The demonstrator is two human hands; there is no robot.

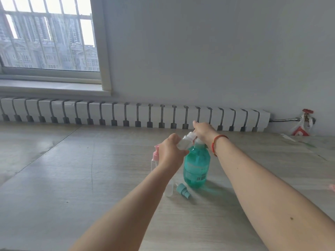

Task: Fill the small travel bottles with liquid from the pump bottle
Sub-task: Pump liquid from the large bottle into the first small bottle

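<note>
A teal pump bottle point(196, 165) stands upright on the pale wooden floor point(72, 178). My right hand point(204, 131) rests on top of its pump head, which it hides. My left hand point(170, 151) grips a small clear travel bottle point(184, 141), tilted with its open mouth up against the pump's spout. Behind my left wrist stands another small clear bottle with a pink spray cap point(155, 155). A loose teal spray cap point(183, 190) lies on the floor in front of the pump bottle, beside a clear cap or bottle point(169, 190) partly hidden by my left forearm.
A long white radiator point(136, 113) runs along the wall behind, with a pipe and a red valve point(306, 113) at its right end. A window point(49, 33) with bars is at the upper left.
</note>
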